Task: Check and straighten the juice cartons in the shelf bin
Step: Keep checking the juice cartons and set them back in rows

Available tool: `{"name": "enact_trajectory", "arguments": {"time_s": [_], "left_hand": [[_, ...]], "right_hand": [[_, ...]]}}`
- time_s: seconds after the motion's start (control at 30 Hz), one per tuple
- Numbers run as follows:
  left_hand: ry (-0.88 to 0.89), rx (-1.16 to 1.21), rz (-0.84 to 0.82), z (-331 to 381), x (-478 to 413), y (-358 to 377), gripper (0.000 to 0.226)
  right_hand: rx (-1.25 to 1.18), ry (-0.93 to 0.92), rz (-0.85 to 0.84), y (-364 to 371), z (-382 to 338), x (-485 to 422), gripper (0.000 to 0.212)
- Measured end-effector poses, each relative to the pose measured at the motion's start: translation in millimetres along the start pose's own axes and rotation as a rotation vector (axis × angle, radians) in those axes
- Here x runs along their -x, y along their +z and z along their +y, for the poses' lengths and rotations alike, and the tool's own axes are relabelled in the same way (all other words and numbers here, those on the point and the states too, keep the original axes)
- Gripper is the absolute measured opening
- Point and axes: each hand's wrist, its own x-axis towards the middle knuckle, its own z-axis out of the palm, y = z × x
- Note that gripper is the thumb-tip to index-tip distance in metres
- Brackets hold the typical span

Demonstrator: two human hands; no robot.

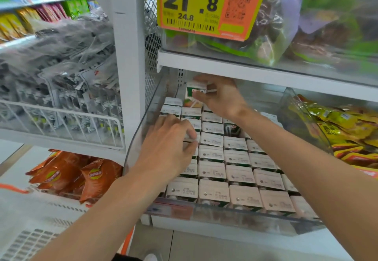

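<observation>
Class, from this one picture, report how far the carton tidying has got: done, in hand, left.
Done: the front rows sit upright in the bin. In hand: the right hand holds one carton lifted at the back; the left hand rests on the left column. Left: reseating that carton and the dark gap mid-bin.

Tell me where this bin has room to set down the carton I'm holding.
One dark gap among the carton tops, before your right hand. The bin's back right corner looks bare. Front rows are packed tight; your left hand covers the left columns.
</observation>
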Motion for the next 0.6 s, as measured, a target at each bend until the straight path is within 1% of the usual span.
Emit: {"name": "enact_trajectory", "arguments": {"time_s": [0.1,0.27,0.37,0.43,0.6], "left_hand": [[0.000,-0.005,0.005,0.5,-0.3,1.0,0.013],[0.000,-0.008,0.010,0.4,-1.1,2.0,0.013],[-0.003,0.003,0.016,-0.3,-1.2,2.8,0.012],[-0.008,0.006,0.015,-0.2,-1.3,3.1,0.012],[-0.008,0.009,0.014,0.6,-0.5,2.5,0.012]], "right_hand": [[0.079,-0.061,-0.074,3.9,1.7,4.3,0.040],[0.144,-0.068,-0.128,6.4,4.2,4.0,0.039],[0.297,-0.101,-0.176,7.6,6.8,5.2,0.030],[0.347,-0.125,-0.173,10.7,10.9,9.8,0.028],[0.233,-0.110,-0.094,5.8,22.0,16.8,0.024]]}}
